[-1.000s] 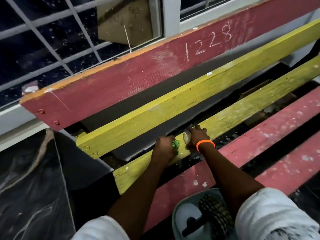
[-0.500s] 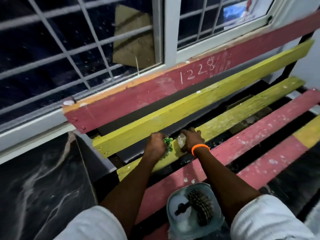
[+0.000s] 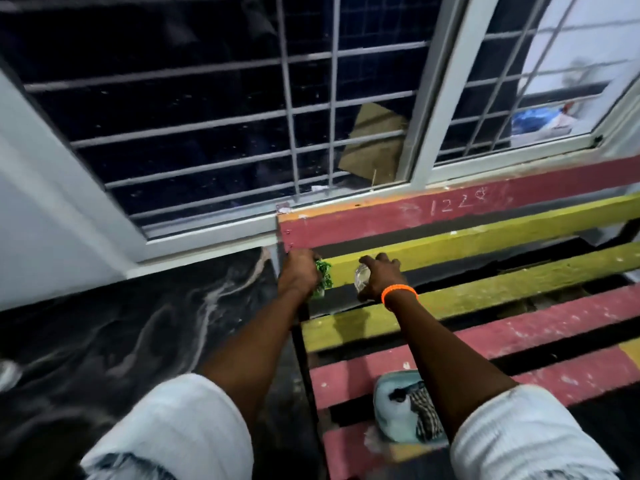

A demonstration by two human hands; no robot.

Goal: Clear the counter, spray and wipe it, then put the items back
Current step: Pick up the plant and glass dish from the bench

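A barred window is being shown across the upper frame, a brown cardboard piece is being seen behind it, and dark marbled floor is being shown at lower left.

Green scrap — clear wrapper, both gripped

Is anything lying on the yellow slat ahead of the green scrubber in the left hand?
Nothing visible lies there. The left hand holds the green scrubber at the yellow slat's end; only the right hand, gripping a clear object, is nearby.
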